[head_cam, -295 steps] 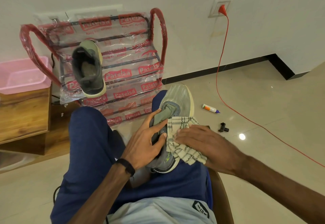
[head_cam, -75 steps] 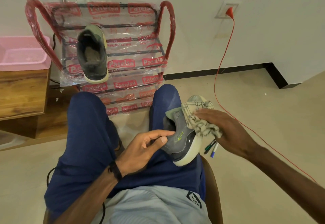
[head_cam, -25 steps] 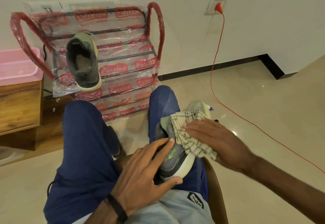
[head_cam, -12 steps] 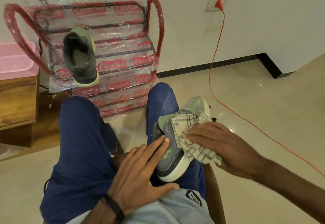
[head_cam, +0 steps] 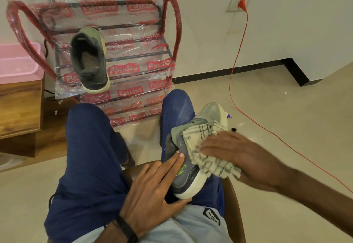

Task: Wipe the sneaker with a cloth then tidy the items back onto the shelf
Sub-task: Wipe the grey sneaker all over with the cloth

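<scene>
Beyond both hands, against the wall, the shelf (head_cam: 133, 65) is seen wrapped in printed plastic film, with a second sneaker (head_cam: 88, 59) already hung heel-down on its upper rails. A slide may be expected there when items are returned, since film over thin rails gives little friction, and the hanging shoe could be knocked off by a careless placement beside it.

Between the two hands, the sneaker (head_cam: 183, 174) is rested on the right thigh, toe pointing away, tilted onto its side. It is steadied rather than clamped: the left hand (head_cam: 152, 187) is laid against its heel side with fingers nearly straight and the thumb hooked under the sole's rear edge. Should the wiping stroke be pushed hard toward the toe, the shoe could be rolled off the knee onto the floor to the right of the right hand.

Under the right hand (head_cam: 238, 155), the cloth (head_cam: 208, 151) is pressed flat onto the sneaker's upper, fingers extended over it; no pinch on the fabric is visible, so the cloth is held by pressure alone. If pressure is eased mid-stroke, it may be dropped past the chair edge.

To the right of the right hand, a red cord (head_cam: 236, 67) is run from a wall socket across the floor. It could be snagged by a foot when the person rises toward the shelf.

Just past the sneaker's toe, small objects (head_cam: 231, 122) lie on the floor, mostly hidden; these might be overlooked during tidying or trodden on.
</scene>
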Demonstrator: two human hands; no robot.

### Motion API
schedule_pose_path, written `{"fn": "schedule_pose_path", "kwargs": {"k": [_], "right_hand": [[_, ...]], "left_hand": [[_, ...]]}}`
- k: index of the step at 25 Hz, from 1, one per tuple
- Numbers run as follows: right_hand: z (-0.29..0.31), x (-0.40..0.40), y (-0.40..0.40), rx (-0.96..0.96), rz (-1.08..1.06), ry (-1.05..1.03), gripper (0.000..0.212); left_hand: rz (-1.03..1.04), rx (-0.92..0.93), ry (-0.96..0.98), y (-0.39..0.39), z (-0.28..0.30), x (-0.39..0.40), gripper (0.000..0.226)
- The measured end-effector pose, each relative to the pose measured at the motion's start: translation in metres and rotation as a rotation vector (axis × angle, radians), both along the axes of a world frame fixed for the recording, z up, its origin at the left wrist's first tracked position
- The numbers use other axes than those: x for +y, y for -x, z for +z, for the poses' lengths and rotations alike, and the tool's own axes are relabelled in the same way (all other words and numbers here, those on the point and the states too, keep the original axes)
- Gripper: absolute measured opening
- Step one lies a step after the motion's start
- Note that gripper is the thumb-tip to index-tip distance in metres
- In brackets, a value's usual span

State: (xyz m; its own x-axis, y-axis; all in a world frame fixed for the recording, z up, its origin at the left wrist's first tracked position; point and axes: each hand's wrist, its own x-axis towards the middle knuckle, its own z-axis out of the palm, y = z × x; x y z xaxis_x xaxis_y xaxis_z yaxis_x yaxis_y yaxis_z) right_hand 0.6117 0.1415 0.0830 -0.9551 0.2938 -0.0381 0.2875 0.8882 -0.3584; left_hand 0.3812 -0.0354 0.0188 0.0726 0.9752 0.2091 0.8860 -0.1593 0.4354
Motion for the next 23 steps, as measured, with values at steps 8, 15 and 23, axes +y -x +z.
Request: {"fn": "schedule_pose_path", "kwargs": {"k": [8, 15, 23], "right_hand": [[-0.006, 0.027, -0.012, -0.054, -0.178, -0.044, 0.05], [-0.008, 0.05, -0.03, -0.077, -0.281, -0.082, 0.048], [-0.007, 0.018, -0.032, -0.058, -0.127, -0.045, 0.052]], "left_hand": [[-0.082, 0.058, -0.02, -0.004, 0.005, 0.006, 0.096], [-0.13, 0.12, -0.074, -0.012, 0.007, 0.01, 0.096], [-0.134, 0.058, -0.034, -0.007, 0.006, 0.011, 0.096]]}}
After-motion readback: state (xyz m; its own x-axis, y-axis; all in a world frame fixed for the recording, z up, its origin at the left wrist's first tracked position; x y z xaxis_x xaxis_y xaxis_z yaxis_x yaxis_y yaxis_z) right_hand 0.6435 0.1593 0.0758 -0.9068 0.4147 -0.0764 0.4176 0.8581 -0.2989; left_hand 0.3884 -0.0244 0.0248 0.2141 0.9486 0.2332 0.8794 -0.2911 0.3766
